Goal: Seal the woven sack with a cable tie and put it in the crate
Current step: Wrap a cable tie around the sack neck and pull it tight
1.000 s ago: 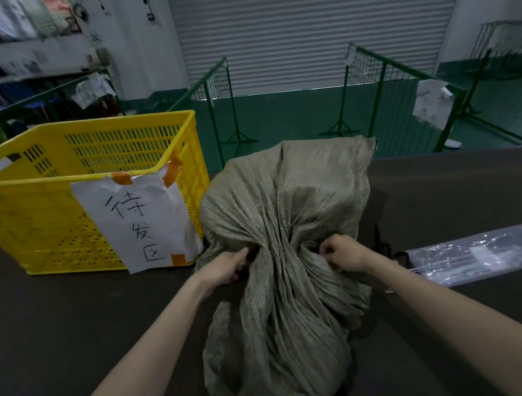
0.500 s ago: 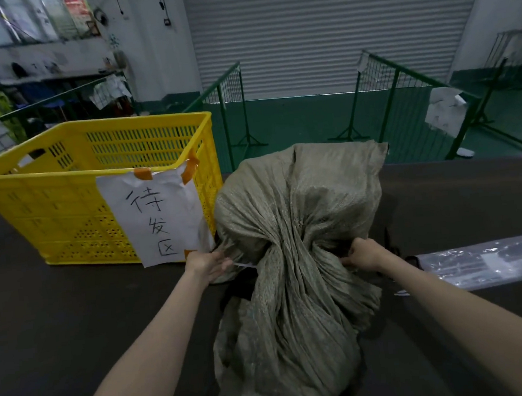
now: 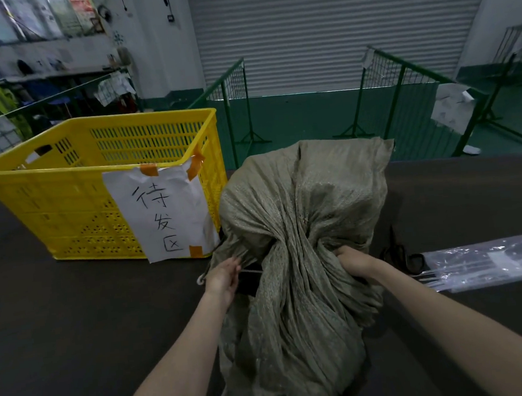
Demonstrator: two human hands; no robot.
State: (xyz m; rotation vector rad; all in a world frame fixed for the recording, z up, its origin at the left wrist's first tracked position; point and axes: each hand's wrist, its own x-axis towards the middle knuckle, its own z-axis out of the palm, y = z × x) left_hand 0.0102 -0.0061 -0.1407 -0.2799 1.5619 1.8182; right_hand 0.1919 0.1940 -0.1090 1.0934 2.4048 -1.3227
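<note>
A grey-green woven sack (image 3: 303,200) lies on the dark table, its neck bunched tight in the middle. A thin white cable tie (image 3: 249,271) runs from the neck out to the left. My left hand (image 3: 222,279) pinches the tie's free end just left of the neck. My right hand (image 3: 353,261) grips the bunched fabric on the neck's right side. The loose mouth of the sack spreads toward me. A yellow perforated crate (image 3: 75,193) with a taped paper label (image 3: 164,211) stands on the table to the left, touching the sack.
A clear plastic bag of cable ties (image 3: 489,259) lies on the table at the right, with dark scissors (image 3: 398,252) beside the sack. Green mesh barriers (image 3: 401,93) and a roller shutter stand beyond the table's far edge.
My left hand has drawn away from the neck to the left, pulling the tie's tail out. The right hand stays on the neck. The view has shifted slightly.
</note>
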